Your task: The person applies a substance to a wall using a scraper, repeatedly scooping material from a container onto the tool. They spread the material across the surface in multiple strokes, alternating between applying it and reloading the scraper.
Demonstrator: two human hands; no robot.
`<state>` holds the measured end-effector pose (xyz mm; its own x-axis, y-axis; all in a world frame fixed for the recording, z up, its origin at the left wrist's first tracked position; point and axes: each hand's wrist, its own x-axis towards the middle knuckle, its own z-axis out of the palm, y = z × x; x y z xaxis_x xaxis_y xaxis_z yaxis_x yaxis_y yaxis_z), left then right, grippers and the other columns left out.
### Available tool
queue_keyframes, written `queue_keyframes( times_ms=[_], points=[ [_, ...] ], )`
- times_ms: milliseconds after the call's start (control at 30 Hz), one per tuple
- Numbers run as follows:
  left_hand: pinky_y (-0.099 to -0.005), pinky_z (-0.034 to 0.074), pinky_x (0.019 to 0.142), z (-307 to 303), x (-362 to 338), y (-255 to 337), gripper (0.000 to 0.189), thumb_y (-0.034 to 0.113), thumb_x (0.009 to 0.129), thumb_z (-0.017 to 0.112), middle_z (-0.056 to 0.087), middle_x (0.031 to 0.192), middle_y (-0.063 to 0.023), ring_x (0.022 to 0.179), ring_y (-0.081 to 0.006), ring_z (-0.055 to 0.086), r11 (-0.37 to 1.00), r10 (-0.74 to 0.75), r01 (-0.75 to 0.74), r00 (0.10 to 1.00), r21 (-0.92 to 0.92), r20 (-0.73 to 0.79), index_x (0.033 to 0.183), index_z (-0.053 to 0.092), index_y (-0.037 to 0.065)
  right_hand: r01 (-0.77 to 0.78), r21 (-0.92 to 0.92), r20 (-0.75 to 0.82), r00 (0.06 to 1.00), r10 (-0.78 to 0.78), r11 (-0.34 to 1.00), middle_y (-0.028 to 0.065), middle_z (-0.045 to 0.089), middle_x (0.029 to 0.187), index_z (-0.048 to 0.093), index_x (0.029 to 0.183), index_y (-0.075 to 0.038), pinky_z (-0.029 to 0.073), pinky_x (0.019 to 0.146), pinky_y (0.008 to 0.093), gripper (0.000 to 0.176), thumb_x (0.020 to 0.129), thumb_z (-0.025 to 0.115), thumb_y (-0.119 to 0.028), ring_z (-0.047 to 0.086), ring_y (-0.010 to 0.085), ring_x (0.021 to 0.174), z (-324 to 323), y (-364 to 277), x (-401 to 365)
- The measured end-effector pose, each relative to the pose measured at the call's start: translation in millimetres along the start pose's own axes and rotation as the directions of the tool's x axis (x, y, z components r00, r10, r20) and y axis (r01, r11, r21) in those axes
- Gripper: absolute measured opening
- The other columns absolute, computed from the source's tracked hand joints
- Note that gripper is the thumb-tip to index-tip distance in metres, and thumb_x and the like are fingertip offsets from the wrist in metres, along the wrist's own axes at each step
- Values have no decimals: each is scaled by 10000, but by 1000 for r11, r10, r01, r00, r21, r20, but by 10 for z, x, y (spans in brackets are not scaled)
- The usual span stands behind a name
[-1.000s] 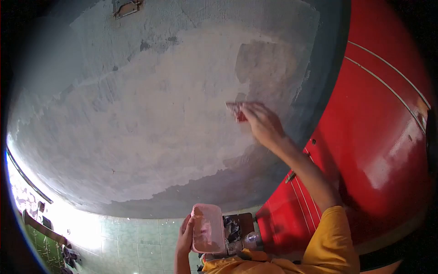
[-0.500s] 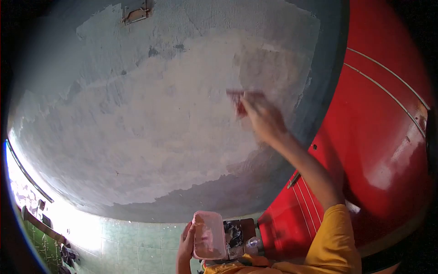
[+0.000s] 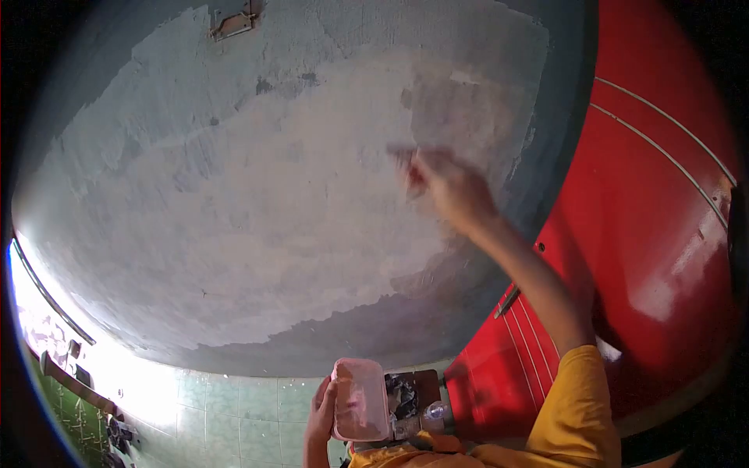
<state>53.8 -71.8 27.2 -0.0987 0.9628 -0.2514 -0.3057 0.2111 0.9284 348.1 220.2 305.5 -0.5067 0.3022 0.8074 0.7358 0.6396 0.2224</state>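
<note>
My right hand (image 3: 456, 187) is closed around a dark red putty spreader (image 3: 412, 168), blurred by motion. The spreader's flat edge is at the wall (image 3: 257, 203); whether it touches cannot be made out. The wall bears a broad pale coat with ragged borders over darker grey, and a darker smoothed patch (image 3: 460, 109) sits above my hand. Low in the view, my left hand (image 3: 320, 413) grips the left side of a pink plastic tub (image 3: 361, 402). Some pinkish paste is smeared inside the tub.
A glossy red panel (image 3: 655, 234) with thin pale lines stands on the right. Green tiles (image 3: 242, 405) run below the wall. Beside the tub lie a dark tray (image 3: 425, 388) and a clear plastic cup (image 3: 434, 413). A metal hatch (image 3: 232, 25) is up top.
My right hand and the spreader have shifted slightly upward along the wall. The tub stays in my left hand, almost unmoved. The view has moved a little.
</note>
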Motion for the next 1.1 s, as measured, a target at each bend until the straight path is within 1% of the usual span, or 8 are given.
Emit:
queue_keyframes(
  times_ms=[133,500,600,667,767,933,1000,1100],
  points=[
    [-299,493,996,10,14,-7,625,385,1065,569,609,1345,-117,1210,-171,577,1000,-16,16,1000,17,-23,1472,456,-76,-101,-181,-298,953,43,978,209,653,1326,609,1389,-55,529,1003,432,435,964,519,-43,650,336,1191,-642,587,807],
    [-312,491,1003,-3,136,-86,612,377,1063,574,615,1336,-118,1206,-178,583,1000,-16,16,1000,0,18,1460,466,-77,-258,-135,-68,966,251,957,201,666,1309,624,1342,-42,534,1007,425,463,890,565,40,653,382,1184,-457,456,279],
    [-313,486,1008,113,122,-18,613,375,1065,572,612,1342,-119,1212,-179,579,999,-42,41,999,31,28,1463,462,-79,-13,-248,-337,938,-74,969,186,694,1249,658,1290,-59,557,953,420,408,899,569,15,682,374,1111,-659,808,765],
    [-312,485,1009,117,172,2,616,374,1066,570,611,1345,-120,1216,-179,576,999,-35,34,999,28,33,1466,459,-81,-149,-284,-99,987,126,947,174,698,1250,662,1283,-55,554,963,416,391,908,563,-6,685,358,1108,-465,648,587],
    [-310,486,1006,71,179,-104,617,372,1068,569,610,1348,-120,1219,-177,574,1000,-22,22,999,-6,31,1468,457,-83,71,-270,-160,980,-117,960,161,709,1213,670,1258,-44,562,922,429,353,928,545,-42,692,343,1077,79,437,-131],
    [-306,482,1008,59,199,-107,618,367,1069,569,600,1363,-123,1223,-175,570,999,-19,19,1000,34,19,1471,451,-87,-99,-52,39,994,101,994,184,715,1160,686,1249,-91,559,877,448,338,937,557,-74,685,357,1068,-331,274,-15],
    [-305,476,1016,183,113,86,620,363,1070,569,597,1368,-125,1225,-176,567,997,-45,44,999,56,13,1473,448,-92,-460,-226,169,850,499,859,196,698,1217,688,1259,-118,553,906,438,350,942,548,-72,673,363,1100,-921,191,613],
    [-301,474,1016,109,190,-44,602,356,1071,568,605,1356,-119,1213,-171,571,999,-20,20,1000,28,4,1463,462,-89,-95,-221,-268,963,33,971,163,733,1144,675,1238,-51,561,928,457,298,968,553,-73,706,345,1070,-838,872,744]
  ],
)
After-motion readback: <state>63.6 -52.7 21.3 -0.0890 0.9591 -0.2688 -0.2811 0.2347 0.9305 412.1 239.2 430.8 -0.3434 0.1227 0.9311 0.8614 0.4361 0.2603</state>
